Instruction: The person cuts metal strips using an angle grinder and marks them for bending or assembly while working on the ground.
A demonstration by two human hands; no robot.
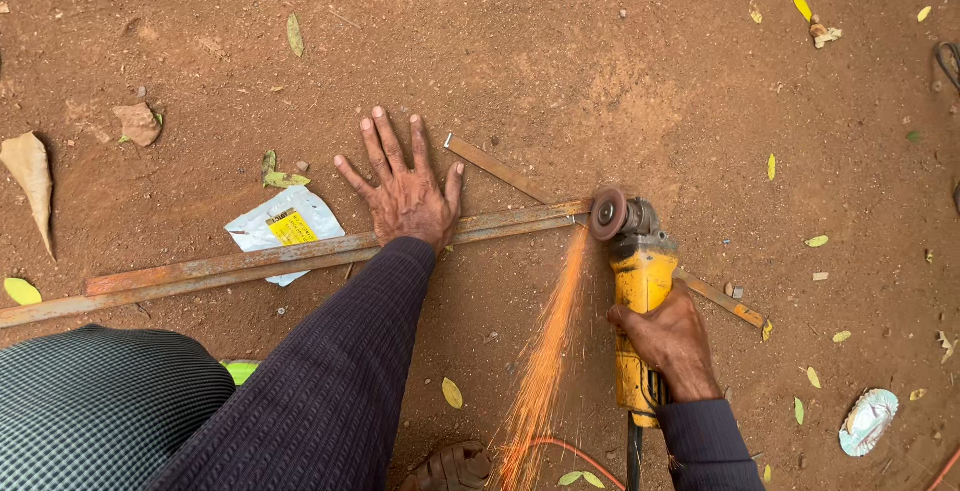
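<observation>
Your left hand (405, 194) lies flat at the centre of the frame, fingers (378, 148) released and spread wide, the palm pressing down on the long rusty steel bar (250, 266); that bar runs from the left edge across the red dirt ground (560, 61) to just right of centre, where it ends at the grinder's wheel. Your right hand (672, 341), lower right of centre, has its fingers clenched around the body of the yellow angle grinder (636, 296); the grinding disc (608, 214) at its upper end touches the end of the bar, and a stream of orange sparks (545, 351) sprays down toward the bottom edge. A second, shorter flat steel strip (497, 168) lies slantwise from just right of your left thumb down under the grinder, coming out again at the right of your hand. The grinder's black cord (634, 461) leaves the bottom edge; an orange cable (560, 446) curves beside it. A white and yellow plastic wrapper (285, 221) lies under the bar, left of your hand; dry leaves are scattered about, with a large pale one (30, 176) at the left edge. Your checked trouser knee (100, 401) fills the lower left corner.
</observation>
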